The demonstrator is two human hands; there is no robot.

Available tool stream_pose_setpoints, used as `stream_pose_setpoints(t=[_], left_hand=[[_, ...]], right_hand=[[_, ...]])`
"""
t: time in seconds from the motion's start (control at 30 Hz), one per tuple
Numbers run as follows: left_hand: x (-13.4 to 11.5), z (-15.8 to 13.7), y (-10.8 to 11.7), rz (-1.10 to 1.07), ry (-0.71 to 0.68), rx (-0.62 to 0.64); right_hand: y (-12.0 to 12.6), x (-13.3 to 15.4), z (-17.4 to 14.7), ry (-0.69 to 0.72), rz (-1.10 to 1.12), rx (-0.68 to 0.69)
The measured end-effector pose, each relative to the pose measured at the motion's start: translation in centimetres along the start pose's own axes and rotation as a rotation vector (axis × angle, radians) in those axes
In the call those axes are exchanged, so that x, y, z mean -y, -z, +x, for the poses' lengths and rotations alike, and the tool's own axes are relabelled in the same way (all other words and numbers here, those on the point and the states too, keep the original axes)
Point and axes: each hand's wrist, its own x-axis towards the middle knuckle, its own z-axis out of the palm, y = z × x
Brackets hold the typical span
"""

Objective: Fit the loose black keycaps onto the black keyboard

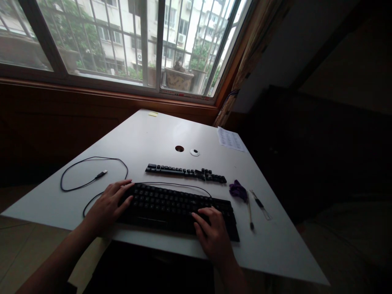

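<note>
A black keyboard (pixel 180 204) lies near the front edge of the white table, with keycaps seated in much of its left and middle part. My left hand (pixel 112 202) rests over its left end, fingers stretched to the back corner and thumb apart on top. On the right part of the keyboard lies my right hand (pixel 212 232), its fingers spread and slightly bent, fingertips touching the surface. Just behind the keyboard is a row of loose black keycaps (pixel 174 170), a few of them piled at its right. A black USB cable (pixel 63 175) loops at the left.
To the right are a purple cloth (pixel 238 190), a thin brush (pixel 250 212) and a wire keycap puller (pixel 261 205). Further back are a round hole (pixel 179 149), a white disc cover (pixel 194 152), a printed sheet (pixel 231 139) and yellow sticky notes (pixel 153 114). A barred window stands behind.
</note>
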Motion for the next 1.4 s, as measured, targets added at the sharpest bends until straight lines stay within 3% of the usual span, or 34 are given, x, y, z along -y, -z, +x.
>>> stream_pose_setpoints(t=[0.97,1.4], left_hand=[[0.0,0.4,-0.11,-0.02,0.021,0.016],[0.05,0.39,-0.02,-0.017,-0.017,0.009]], right_hand=[[-0.05,-0.01,0.12,-0.011,0.017,-0.038],[0.18,0.71,0.68,0.048,0.037,-0.032]])
